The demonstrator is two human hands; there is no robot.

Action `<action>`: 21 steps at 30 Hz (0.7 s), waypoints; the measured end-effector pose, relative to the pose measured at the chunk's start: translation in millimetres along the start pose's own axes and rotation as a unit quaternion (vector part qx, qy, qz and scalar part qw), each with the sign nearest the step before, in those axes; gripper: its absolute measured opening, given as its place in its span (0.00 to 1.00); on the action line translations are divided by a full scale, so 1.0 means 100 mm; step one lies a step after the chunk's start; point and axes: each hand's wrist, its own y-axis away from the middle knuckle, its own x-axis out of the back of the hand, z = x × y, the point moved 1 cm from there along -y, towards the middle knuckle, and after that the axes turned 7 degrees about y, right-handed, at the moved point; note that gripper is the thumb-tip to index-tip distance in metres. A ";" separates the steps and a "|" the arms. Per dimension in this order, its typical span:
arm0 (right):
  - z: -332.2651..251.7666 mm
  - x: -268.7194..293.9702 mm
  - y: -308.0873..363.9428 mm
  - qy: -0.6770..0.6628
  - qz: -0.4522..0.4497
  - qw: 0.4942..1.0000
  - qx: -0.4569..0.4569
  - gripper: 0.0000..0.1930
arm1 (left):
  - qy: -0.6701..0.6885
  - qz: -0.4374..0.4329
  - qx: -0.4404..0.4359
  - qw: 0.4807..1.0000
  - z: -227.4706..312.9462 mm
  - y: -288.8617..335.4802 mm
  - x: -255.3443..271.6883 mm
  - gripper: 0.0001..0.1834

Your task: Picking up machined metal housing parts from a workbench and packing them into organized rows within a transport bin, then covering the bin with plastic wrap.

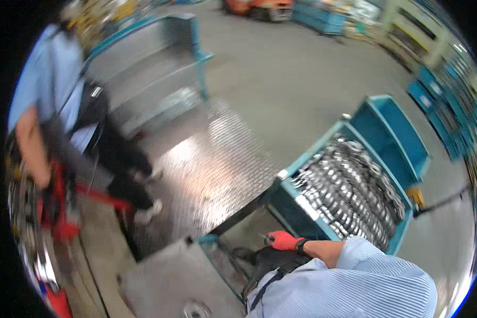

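My right hand (285, 240), in a red glove with a dark watch at the wrist, is beside the near side of a teal metal bin (302, 214). Its fingers are closed around something small and dark that I cannot make out. Many shiny ring-shaped metal parts (350, 185) lie in rows inside the bin. A grey metal table (169, 275) stands at the lower left of my body, with a round metal ring (196, 309) on it near the lower edge. My left hand does not show.
A co-worker (63, 100) in a light blue shirt stands at left by red equipment (63, 212). Behind are a teal-framed metal bin (148, 69) and a shiny patterned floor plate (212, 169). Another teal bin (392, 138) adjoins the parts bin; stacked blue crates (445, 116) stand far right.
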 end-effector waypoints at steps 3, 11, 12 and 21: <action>-0.12 -0.09 0.04 -0.052 -0.083 0.995 0.027 0.14 | 0.178 0.043 0.086 0.979 0.06 0.68 0.45 0.22; -0.40 -0.42 0.83 0.035 -0.074 0.990 0.118 0.14 | 0.678 0.007 0.397 0.618 1.74 3.66 -0.06 0.17; -0.33 -0.46 0.90 0.024 -0.077 0.988 0.130 0.14 | 0.738 0.057 0.471 0.479 2.22 3.89 -0.01 0.16; -0.43 -0.41 1.47 -0.009 -0.147 0.969 0.201 0.13 | 0.835 0.216 0.486 0.138 3.12 5.76 -1.23 0.09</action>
